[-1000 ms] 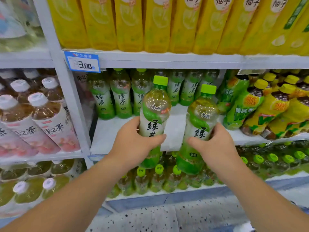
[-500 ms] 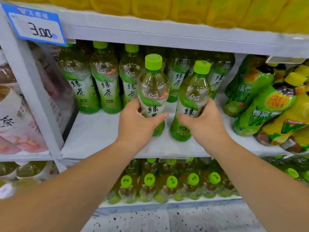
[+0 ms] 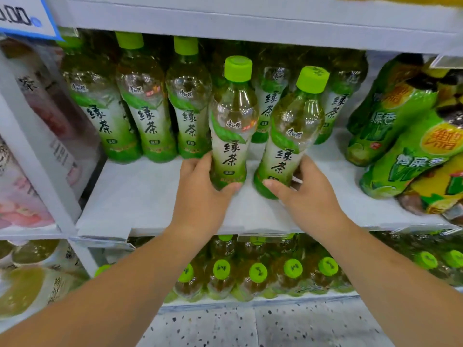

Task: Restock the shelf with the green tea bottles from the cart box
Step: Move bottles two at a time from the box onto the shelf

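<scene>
Left hand (image 3: 200, 194) is gripping the left bottle (image 3: 231, 126) near its base; right hand (image 3: 308, 196) is gripping the right bottle (image 3: 288, 144), which is leaning. Both are being set on the shelf (image 3: 140, 196), before the back row (image 3: 150, 116). Bare board is showing in front: restocking judged partway.

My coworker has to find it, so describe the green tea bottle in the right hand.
On the white middle shelf, green tea bottles stand in a back row. Two more are held in front; yours is the bottle in the right hand. Its cap leans right, unlike the straighter one in the left hand.
</scene>
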A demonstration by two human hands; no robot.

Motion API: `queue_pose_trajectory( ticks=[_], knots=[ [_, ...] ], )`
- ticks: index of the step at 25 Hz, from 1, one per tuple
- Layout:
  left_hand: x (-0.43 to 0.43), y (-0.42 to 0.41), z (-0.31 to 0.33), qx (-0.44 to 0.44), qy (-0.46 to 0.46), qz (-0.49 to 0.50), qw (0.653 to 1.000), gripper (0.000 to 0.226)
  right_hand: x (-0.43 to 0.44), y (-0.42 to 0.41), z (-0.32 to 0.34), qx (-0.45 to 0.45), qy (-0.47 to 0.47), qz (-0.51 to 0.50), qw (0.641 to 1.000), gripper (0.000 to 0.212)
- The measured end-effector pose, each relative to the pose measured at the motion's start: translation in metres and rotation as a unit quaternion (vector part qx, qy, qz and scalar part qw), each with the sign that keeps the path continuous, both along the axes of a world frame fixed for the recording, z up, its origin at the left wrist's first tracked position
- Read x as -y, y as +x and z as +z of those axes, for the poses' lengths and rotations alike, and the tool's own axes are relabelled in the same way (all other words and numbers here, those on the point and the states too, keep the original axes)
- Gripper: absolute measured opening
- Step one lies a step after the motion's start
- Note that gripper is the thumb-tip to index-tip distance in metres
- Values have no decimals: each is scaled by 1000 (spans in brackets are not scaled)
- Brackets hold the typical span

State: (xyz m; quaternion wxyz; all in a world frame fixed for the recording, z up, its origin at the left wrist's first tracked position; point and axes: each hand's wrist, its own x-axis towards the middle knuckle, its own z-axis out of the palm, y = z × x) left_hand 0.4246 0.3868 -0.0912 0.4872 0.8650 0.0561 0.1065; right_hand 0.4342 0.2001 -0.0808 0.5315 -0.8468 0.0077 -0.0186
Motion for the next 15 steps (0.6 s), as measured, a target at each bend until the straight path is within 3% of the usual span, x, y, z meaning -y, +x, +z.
queue_pose_trajectory(
  ticks=[6,12,15],
  knots=[
    [4,12,-8,10,28,57,998,51,-2,24,-8,40,-2,-3,999,43],
    [16,25,-2,-1,136,65,989,47,-6,49,-19,62,57,3,996,41],
    [19,30,-1,-10,131,63,989,47,-6,54,-23,66,106,18,992,45]
  ],
)
